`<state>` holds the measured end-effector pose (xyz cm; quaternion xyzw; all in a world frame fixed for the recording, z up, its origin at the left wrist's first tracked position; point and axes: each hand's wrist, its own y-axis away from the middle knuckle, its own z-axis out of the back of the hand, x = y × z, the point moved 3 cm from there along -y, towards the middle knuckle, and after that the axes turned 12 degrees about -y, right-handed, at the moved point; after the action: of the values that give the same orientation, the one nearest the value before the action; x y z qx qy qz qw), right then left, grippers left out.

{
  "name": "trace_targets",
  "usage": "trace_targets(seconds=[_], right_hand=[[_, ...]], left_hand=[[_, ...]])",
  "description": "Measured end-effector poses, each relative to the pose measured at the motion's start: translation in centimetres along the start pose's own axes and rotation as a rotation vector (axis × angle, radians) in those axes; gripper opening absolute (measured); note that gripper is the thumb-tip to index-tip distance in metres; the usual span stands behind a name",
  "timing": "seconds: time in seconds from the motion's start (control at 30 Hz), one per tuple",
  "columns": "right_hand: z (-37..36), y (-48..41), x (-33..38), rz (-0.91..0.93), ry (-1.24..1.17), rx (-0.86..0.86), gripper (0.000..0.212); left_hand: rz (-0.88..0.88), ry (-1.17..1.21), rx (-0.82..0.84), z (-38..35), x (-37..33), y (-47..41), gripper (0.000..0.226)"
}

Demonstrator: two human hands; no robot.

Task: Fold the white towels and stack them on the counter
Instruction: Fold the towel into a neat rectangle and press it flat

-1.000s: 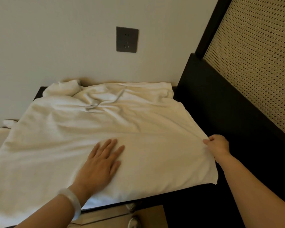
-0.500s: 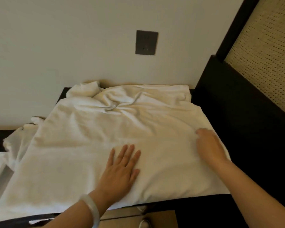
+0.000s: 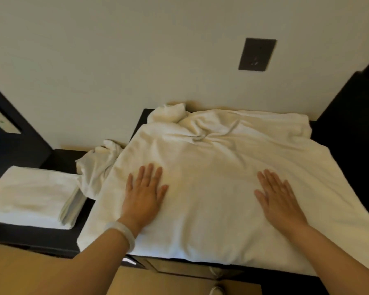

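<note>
White towel [image 3: 211, 150] lies spread out over the dark surface [image 3: 36, 237], right up against the wall. Its far end is bunched and full of wrinkles. Its near part is smooth.

Both hands lie flat on the near part with straight fingers, and neither one grips anything. The left hand [image 3: 144, 192] is near the towel's left side. The right hand [image 3: 278, 196] is near its right side. The two hands are well apart. A pale bracelet [image 3: 124, 233] sits on the left wrist.

A stack of folded towels [image 3: 30, 192] rests on the surface to the left. Between the stack and the big towel is a crumpled bit of white cloth [image 3: 98, 167]. I cannot tell if it is part of the same towel. A dark socket plate [image 3: 257, 54] is on the wall above the towel. A black frame [image 3: 349, 124] stands close on the right. Nothing lies on top of the smooth part but the two hands.

A second ago the right hand pinched the towel's right edge. Now it has let go and lies flat, farther in on the cloth. The left hand was flat then too. The view has swung left, so the folded stack shows now.
</note>
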<state>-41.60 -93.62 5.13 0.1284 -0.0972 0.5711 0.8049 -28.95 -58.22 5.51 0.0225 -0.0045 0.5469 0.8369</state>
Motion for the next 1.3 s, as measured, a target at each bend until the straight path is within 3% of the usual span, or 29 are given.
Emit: trace_targets(seconds=[0.3, 0.4, 0.57, 0.67, 0.77, 0.87, 1.0, 1.1, 1.23, 1.3], right_hand=[[-0.1, 4.9, -2.3, 0.003, 0.009, -0.035, 0.058], [1.6, 3.2, -0.4, 0.045, 0.032, -0.234, 0.024], [1.5, -0.6, 3.7, 0.222, -0.036, -0.346, 0.041], [-0.7, -4.5, 6.4, 0.317, -0.092, -0.317, 0.051], [-2.6, -7.0, 7.9, 0.313, -0.064, -0.228, 0.057], [-3.2, -7.5, 8.0, 0.308, -0.035, -0.201, 0.067], [-3.0, -7.4, 7.8, 0.299, -0.053, -0.181, 0.074], [-2.9, -7.3, 7.9, 0.280, -0.080, -0.156, 0.072], [-2.9, -7.4, 7.6, 0.280, -0.088, -0.142, 0.071], [-2.9, -7.4, 7.6, 0.275, -0.099, -0.133, 0.070]], left_hand=[[0.009, -0.071, -0.060, -1.3, -1.4, 5.5, 0.062], [0.008, -0.077, -0.030, -1.2, -1.6, 6.3, 0.062], [0.015, 0.001, -0.039, -0.7, -0.3, 5.1, 0.060], [0.215, 0.141, -0.120, 1.0, 2.9, 1.9, 0.063], [0.438, 0.155, 0.009, 2.2, 5.8, -1.6, 0.053], [0.498, 0.133, 0.133, 2.5, 7.9, -4.4, 0.052], [0.645, 0.551, 0.420, 2.6, 10.3, -7.0, 0.042], [0.820, 0.964, 0.637, 2.8, 11.6, -7.4, 0.051], [0.676, 1.286, 0.597, 4.0, 12.0, -6.6, 0.023], [0.591, 1.462, 0.656, 4.5, 11.4, -6.2, 0.024]])
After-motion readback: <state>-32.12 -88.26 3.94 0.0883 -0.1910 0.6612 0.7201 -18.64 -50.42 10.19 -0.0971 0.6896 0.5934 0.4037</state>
